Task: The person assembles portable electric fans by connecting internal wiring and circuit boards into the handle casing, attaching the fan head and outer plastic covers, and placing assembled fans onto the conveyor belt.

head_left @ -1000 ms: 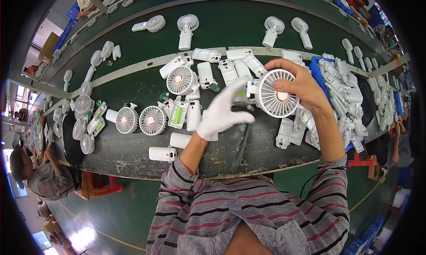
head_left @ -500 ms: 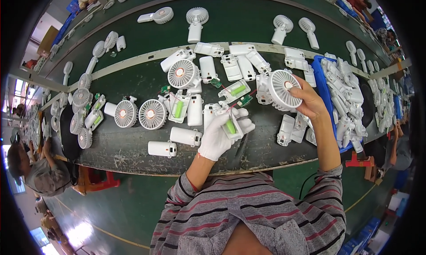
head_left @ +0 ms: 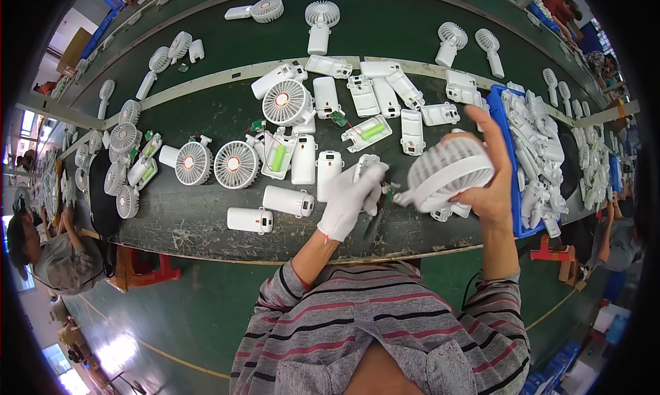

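My left hand point(head_left: 349, 197), in a white glove, is closed around a white fan handle shell point(head_left: 367, 162). Most of that shell is hidden by the fingers. My bare right hand point(head_left: 493, 182) grips a round white fan head point(head_left: 447, 175), which is smeared by motion and tilted, thumb at its lower side and index finger raised. Between the hands hangs a small green circuit board point(head_left: 390, 188), partly blurred. Beyond my left hand lies an open shell with a green battery point(head_left: 372, 132), wired to another green circuit board point(head_left: 339, 118).
Fan heads point(head_left: 236, 165) and white handle shells point(head_left: 249, 220) lie left on the dark bench point(head_left: 185, 233). A blue bin point(head_left: 505, 130) heaped with white shells stands at right. Behind a pale rail point(head_left: 199, 85), assembled fans point(head_left: 321, 25) lie on a green belt. A co-worker point(head_left: 65, 257) sits at far left.
The fan head has swung down and tilted in my right hand, nearer my left. My left hand has turned the shell, so its green battery no longer shows. The view has shifted slightly.
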### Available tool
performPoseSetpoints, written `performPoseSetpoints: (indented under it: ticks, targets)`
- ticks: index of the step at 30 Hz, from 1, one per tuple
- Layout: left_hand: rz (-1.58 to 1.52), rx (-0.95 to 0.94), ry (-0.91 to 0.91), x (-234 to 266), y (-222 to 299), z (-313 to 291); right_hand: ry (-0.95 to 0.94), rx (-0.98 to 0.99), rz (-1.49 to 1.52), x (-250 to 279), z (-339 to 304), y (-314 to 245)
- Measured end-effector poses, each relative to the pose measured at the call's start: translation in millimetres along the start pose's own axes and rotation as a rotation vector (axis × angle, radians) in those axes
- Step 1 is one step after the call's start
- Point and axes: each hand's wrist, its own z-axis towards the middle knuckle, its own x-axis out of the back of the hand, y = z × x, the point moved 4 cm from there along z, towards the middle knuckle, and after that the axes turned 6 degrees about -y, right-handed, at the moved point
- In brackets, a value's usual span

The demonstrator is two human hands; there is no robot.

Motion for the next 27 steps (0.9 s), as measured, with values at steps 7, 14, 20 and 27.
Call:
performPoseSetpoints:
  ticks: [7, 14, 20, 27]
  targets:
    - [-0.027, 0.198, -0.109, -21.5, -2.2, -16.9, 0.057, -0.045, -0.078, 8.0, 17.3, 48.0]
    - [-0.183, 0.328, -0.331, -36.4, 0.9, -35.8, -0.088, -0.231, -0.109, -0.8, 21.9, 59.5]
    - [-0.131, 0.21, -0.391, -43.3, 2.3, -39.2, -0.138, -0.307, -0.182, 1.9, 27.8, 61.2]
    - [-0.539, 0.251, -0.337, -38.0, -10.7, -30.3, -0.227, -0.306, -0.192, -3.1, 35.2, 62.0]
